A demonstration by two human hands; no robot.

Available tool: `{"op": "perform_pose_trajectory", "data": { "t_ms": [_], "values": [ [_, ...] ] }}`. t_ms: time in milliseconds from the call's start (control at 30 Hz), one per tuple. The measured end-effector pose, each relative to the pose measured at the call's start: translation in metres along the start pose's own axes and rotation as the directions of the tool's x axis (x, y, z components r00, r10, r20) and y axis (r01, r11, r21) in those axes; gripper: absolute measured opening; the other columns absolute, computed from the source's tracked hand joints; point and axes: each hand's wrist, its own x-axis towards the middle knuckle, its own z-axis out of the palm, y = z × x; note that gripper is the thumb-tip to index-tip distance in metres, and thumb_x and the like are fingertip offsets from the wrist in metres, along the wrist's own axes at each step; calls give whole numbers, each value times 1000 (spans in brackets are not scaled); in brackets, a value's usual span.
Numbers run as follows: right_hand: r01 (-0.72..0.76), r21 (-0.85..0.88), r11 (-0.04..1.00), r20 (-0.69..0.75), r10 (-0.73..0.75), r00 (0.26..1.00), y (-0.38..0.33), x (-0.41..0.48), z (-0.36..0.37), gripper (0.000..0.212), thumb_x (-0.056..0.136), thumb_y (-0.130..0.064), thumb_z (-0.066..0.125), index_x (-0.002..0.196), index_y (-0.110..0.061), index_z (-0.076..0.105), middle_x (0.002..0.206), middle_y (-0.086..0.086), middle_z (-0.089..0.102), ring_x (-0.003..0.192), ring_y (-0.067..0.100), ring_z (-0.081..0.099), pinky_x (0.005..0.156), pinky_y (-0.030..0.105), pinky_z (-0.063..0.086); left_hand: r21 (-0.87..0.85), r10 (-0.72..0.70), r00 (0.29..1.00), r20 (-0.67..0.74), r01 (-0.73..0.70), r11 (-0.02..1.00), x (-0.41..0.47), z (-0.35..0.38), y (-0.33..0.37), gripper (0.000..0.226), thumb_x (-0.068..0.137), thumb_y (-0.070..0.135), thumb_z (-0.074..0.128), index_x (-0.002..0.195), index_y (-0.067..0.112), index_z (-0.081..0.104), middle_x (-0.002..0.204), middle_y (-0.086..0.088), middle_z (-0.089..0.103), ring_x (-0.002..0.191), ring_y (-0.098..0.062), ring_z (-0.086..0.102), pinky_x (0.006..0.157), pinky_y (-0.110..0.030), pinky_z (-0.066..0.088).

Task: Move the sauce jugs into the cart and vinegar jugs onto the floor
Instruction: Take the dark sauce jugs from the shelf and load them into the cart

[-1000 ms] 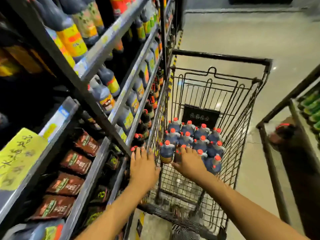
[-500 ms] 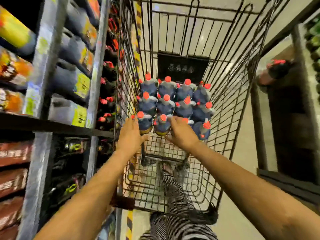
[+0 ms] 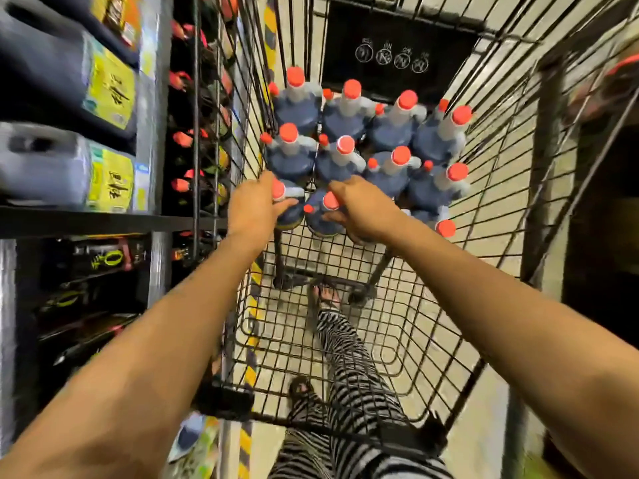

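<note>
Several dark sauce jugs (image 3: 349, 112) with red caps stand packed at the far end of the black wire cart (image 3: 397, 326). My left hand (image 3: 250, 209) grips the nearest left jug (image 3: 288, 210) by its neck, just under the red cap. My right hand (image 3: 363, 210) holds the jug beside it (image 3: 323, 216), fingers curled round its handle. Both jugs stand upright on the cart's wire bottom, in front of the others.
Store shelves (image 3: 103, 221) on the left carry large dark jugs with yellow labels (image 3: 110, 174) and dark packets lower down. Another rack (image 3: 601, 202) rises on the right. My striped trousers and sandalled foot (image 3: 326, 299) show through the cart's mesh on the tiled floor.
My view has tipped down over the cart. Both hands have come from the shelf side into the cart and lowered two jugs onto its bottom, in front of the packed ones.
</note>
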Motion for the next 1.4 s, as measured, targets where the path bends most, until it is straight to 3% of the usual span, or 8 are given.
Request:
{"op": "perform_pose_trajectory", "data": {
  "t_ms": [233, 367, 467, 667, 833, 933, 1167, 1400],
  "values": [
    [31, 441, 897, -131, 30, 991, -10, -25, -16, 33, 82, -15, 72, 71, -28, 44, 66, -18, 49, 66, -4, 52, 62, 12, 35, -82, -60, 993, -99, 52, 995, -30, -11, 0, 51, 82, 52, 63, 101, 5, 59, 95, -22, 67, 89, -41, 60, 72, -42, 42],
    [75, 587, 806, -188, 45, 981, -34, -58, -36, 29, 82, -19, 72, 98, -1, 57, 79, -3, 61, 72, -4, 53, 69, 23, 48, -148, -54, 971, -231, 19, 989, -68, -56, 15, 49, 79, 50, 68, 97, 4, 63, 90, -22, 68, 85, -41, 62, 67, -39, 42],
    [171, 579, 797, -312, 22, 950, -68, -86, -62, 26, 78, -23, 72, 94, -6, 61, 87, 13, 65, 81, 22, 62, 76, 43, 51, -242, -58, 924, -378, -38, 970, -108, -102, 23, 45, 76, 48, 72, 88, 5, 66, 79, -19, 69, 75, -38, 63, 63, -35, 36],
    [370, 473, 800, -442, -148, 885, -147, -158, -115, 13, 82, -9, 72, 80, 2, 64, 63, 6, 58, 57, -3, 46, 51, 19, 40, -354, -124, 733, -668, -168, 920, -204, -198, 32, 45, 72, 55, 70, 72, 10, 65, 62, -8, 65, 58, -33, 60, 54, -38, 47],
    [511, 424, 748, -546, -239, 803, -215, -228, -146, 28, 79, -26, 74, 88, 0, 66, 81, 24, 68, 76, 31, 66, 71, 49, 51, -291, -104, 597, -796, -227, 930, -302, -269, 23, 50, 71, 62, 61, 76, 13, 66, 63, -2, 66, 58, -23, 62, 60, -30, 47],
    [588, 391, 708, -575, -311, 757, -257, -265, -157, 25, 79, -33, 73, 77, -9, 66, 61, 4, 62, 62, 8, 52, 58, 37, 41, -211, -61, 509, -858, -242, 947, -361, -301, 13, 45, 73, 59, 65, 76, 14, 66, 64, 2, 66, 57, -13, 58, 56, -21, 39],
    [726, 336, 600, -453, -573, 683, -349, -321, -151, 17, 85, -16, 69, 79, -1, 63, 52, -8, 49, 49, -1, 39, 53, 12, 32, -88, 23, 478, -878, -210, 974, -475, -338, -22, 32, 73, 58, 63, 69, 30, 47, 52, 15, 37, 60, -12, 38, 52, -8, 31],
    [827, 300, 475, -371, -741, 560, -416, -335, -148, 15, 85, -20, 69, 73, -13, 63, 62, 8, 53, 60, 10, 44, 58, 28, 35, -53, -29, 374, -927, -55, 997, -537, -354, -56, 45, 72, 64, 58, 73, 19, 64, 61, 5, 63, 53, -9, 52, 53, -17, 31]
  ]
}}
